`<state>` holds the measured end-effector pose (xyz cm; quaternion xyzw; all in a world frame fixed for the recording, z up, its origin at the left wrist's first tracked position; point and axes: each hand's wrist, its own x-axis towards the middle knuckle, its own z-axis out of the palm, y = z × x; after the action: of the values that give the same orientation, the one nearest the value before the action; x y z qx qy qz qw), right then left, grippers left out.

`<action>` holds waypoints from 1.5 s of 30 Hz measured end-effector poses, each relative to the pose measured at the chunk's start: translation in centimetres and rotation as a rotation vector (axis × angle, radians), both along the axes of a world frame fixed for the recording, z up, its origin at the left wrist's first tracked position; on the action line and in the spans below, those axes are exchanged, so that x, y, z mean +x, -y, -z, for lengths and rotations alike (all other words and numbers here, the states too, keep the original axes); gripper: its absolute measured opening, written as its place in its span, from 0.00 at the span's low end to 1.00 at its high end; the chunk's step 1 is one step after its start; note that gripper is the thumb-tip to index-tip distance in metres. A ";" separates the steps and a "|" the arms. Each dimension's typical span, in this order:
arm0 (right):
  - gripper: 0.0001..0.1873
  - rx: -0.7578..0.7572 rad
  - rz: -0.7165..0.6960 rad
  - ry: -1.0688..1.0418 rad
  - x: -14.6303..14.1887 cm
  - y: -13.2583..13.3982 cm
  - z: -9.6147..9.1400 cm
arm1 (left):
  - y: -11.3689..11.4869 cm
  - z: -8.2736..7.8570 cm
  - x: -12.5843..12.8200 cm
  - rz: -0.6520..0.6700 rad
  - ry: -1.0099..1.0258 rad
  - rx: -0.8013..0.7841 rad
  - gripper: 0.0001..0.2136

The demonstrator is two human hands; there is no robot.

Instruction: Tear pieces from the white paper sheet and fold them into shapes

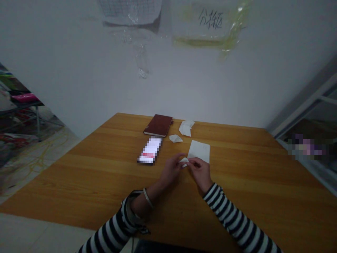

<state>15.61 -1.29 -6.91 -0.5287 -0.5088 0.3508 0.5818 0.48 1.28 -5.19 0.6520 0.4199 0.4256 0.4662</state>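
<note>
Between my two hands is a small folded piece of white paper [184, 161]. My left hand [172, 169] pinches its left side, and my right hand [201, 172] grips the right side with fingers closed together. Just beyond my right hand lies a flat white sheet of paper [200, 150], its near part hidden by the hand. A little farther off, a folded white paper shape [175, 138] rests on the wooden table [105, 189]. Behind that are more folded white papers [186, 127], overlapping one another.
Left of my hands lies a phone [150, 151] with a lit, blurred screen. A brown notebook [158, 125] sits behind it. The white wall [184, 88] rises at the table's far edge. A metal-framed shelf [322, 140] stands at the right, and a cluttered rack [21, 105] at the left.
</note>
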 end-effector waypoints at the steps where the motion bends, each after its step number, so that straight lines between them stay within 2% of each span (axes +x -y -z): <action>1: 0.09 0.000 0.019 0.005 0.0 0.0 0.0 | 0.0 -0.2 0.0 0.038 -0.003 -0.011 0.17; 4: 0.10 -0.004 0.032 0.008 0.1 0.1 -0.2 | -0.1 -0.6 -0.1 0.147 -0.022 -0.064 0.15; 9: 0.11 0.004 -0.065 0.014 0.1 0.1 -1.0 | 0.1 -0.6 -0.1 0.164 -0.073 -0.121 0.18; 13: 0.13 0.014 -0.121 0.040 0.4 0.0 -1.8 | 0.3 -0.3 0.0 0.193 -0.145 -0.105 0.19; 17: 0.14 0.012 -0.095 0.044 0.7 0.2 -2.2 | 0.1 -0.6 -0.2 0.254 -0.214 -0.036 0.19; 21: 0.13 -0.038 -0.141 0.019 0.8 0.2 -2.0 | -0.1 -1.5 -0.7 0.183 -0.299 0.087 0.14; 24: 0.16 -0.095 -0.175 -0.053 0.7 0.2 -1.6 | 0.1 -2.0 -0.8 0.130 -0.335 0.143 0.12; 34: 0.18 -0.109 -0.089 -0.198 -0.3 0.6 -2.3 | 0.3 -1.9 -0.3 -0.056 -0.349 0.160 0.17; 38: 0.19 -0.087 -0.084 -0.161 -0.5 0.7 -2.3 | 0.5 -2.2 -0.3 -0.034 -0.366 0.201 0.15; 45: 0.12 0.002 -0.040 0.001 0.1 0.4 -1.9 | 0.8 -2.0 -0.2 0.011 -0.326 0.264 0.12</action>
<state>15.67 -1.66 -5.01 -0.5179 -0.5202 0.3615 0.5749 0.27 0.48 -3.16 0.7700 0.4268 0.3632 0.3049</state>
